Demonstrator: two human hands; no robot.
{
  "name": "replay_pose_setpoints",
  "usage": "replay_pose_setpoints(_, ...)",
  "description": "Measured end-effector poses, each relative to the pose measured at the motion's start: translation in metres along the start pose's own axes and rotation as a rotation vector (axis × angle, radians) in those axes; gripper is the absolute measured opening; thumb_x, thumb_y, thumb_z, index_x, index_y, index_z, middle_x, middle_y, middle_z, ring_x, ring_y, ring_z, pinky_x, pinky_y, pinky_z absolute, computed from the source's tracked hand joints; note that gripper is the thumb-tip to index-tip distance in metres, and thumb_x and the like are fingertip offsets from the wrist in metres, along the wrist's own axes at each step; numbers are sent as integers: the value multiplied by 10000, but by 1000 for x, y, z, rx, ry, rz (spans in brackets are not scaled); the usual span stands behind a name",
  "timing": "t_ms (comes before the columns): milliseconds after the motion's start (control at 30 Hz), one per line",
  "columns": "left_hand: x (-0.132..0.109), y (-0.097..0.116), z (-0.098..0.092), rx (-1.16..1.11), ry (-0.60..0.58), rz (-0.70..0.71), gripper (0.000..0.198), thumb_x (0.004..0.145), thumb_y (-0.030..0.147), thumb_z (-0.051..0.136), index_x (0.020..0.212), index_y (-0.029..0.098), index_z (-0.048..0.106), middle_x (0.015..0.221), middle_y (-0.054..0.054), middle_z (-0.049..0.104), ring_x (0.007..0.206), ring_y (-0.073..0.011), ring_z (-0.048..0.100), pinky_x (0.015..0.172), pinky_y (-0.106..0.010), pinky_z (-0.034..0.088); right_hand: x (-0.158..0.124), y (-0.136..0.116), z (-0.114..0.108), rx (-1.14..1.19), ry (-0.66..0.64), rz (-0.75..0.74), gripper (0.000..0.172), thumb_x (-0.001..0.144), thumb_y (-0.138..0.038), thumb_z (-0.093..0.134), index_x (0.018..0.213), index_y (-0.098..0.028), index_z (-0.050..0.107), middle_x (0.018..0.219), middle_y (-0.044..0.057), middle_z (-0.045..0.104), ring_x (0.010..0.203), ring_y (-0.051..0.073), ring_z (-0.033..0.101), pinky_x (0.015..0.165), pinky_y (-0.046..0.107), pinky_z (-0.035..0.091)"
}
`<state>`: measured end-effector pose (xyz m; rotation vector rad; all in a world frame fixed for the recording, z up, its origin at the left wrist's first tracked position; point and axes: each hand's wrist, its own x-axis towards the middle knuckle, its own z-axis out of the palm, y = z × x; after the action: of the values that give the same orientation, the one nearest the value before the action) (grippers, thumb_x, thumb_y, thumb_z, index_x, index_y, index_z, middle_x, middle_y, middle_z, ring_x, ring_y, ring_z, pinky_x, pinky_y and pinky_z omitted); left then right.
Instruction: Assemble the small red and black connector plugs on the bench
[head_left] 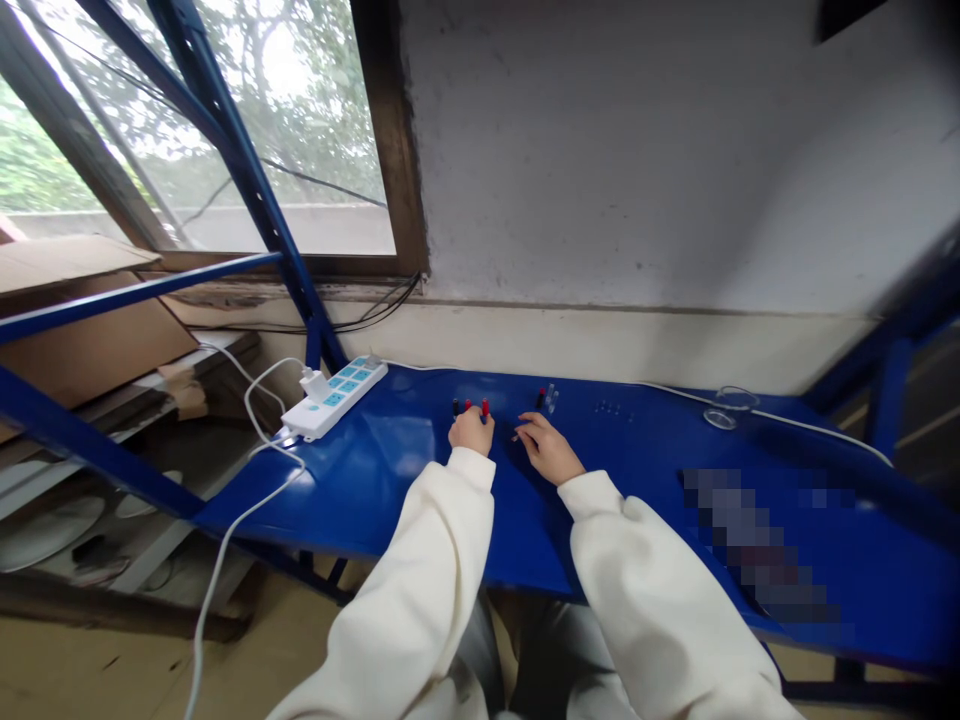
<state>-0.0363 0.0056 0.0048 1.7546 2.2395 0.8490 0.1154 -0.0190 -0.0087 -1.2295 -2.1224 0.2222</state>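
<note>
My left hand [472, 430] is closed around small red and black pieces, with a red one [485, 408] sticking up between its fingers and a black one [455, 407] at its left side. To the right, my right hand [546, 447] has its fingers pinched together near a tiny item [516, 437] that is too small to name. Beyond the right hand, a black and red piece [541, 398] stands on the blue table [525, 530] beside small clear pieces [553, 398]. The two hands are apart.
A white power strip [337, 398] with a plugged-in cable lies at the table's left. Several tiny clear pieces [615, 408] lie right of centre. Farther right are a clear round dish [720, 418] and a pixelated dark object [757, 550]. A wall and a blue frame [247, 180] border the table.
</note>
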Motion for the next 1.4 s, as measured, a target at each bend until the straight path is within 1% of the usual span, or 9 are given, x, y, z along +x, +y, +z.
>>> replay_pose_setpoints(100,2,-3,0,72,-28,-25,235,737,337,475,830,207,646,800,-104,655,774,-235,612,654,-305,430,0,-2,-1,-26,-22,11,317,857,-219,305,921,-179,613,1130,79,500,918,143,551,835,268,422)
replay_pose_setpoints(367,5,-4,-1,108,-48,-65,252,743,342,475,856,213,659,828,-111,659,804,-236,615,680,-307,437,2,-2,-3,-83,-24,25,316,859,-217,311,903,-169,620,1047,69,538,854,125,554,790,230,419)
replay_pose_setpoints(667,4,-2,-2,121,-65,-78,255,743,346,484,874,217,661,848,-108,658,822,-236,614,690,-306,440,1,0,-8,-291,-52,225,280,837,-231,368,895,-164,634,958,72,564,861,149,528,744,235,398)
replay_pose_setpoints(800,4,-2,-4,135,-87,-89,251,740,354,495,865,214,663,857,-106,658,833,-229,612,702,-297,438,1,-4,-10,-366,-74,293,281,836,-242,365,908,-177,629,981,77,562,890,169,509,729,263,383)
replay_pose_setpoints(967,5,-2,-7,171,-118,-84,251,740,384,499,821,202,651,862,-100,654,835,-223,607,695,-295,438,-1,-4,-9,-456,-38,423,290,825,-274,382,993,-184,601,1079,103,536,974,214,465,765,336,359)
replay_pose_setpoints(1067,-2,3,-6,183,-130,10,306,766,431,454,792,190,642,808,-92,650,799,-209,604,697,-289,433,-2,0,-5,-448,-15,469,340,830,-294,370,1095,-184,553,1184,119,487,1078,234,409,853,393,317)
replay_pose_setpoints(1167,-14,17,-3,116,-167,265,335,810,423,381,833,200,630,794,-74,636,790,-191,589,715,-286,429,0,5,-1,-430,-9,501,395,837,-319,352,1182,-183,487,1272,118,421,1178,247,320,928,459,245)
replay_pose_setpoints(1267,-21,35,2,19,-174,529,291,824,274,380,1038,215,567,981,-74,593,928,-173,530,796,-268,407,2,9,2,-411,-39,537,434,843,-349,332,1235,-191,431,1327,110,360,1228,249,255,951,502,200)
replay_pose_setpoints(1400,-14,53,11,80,-193,601,474,780,156,415,1248,225,393,1143,-101,491,1042,-212,445,859,-343,372,4,13,4,-388,-100,568,464,853,-376,294,1270,-194,383,1356,102,315,1256,245,208,963,525,169)
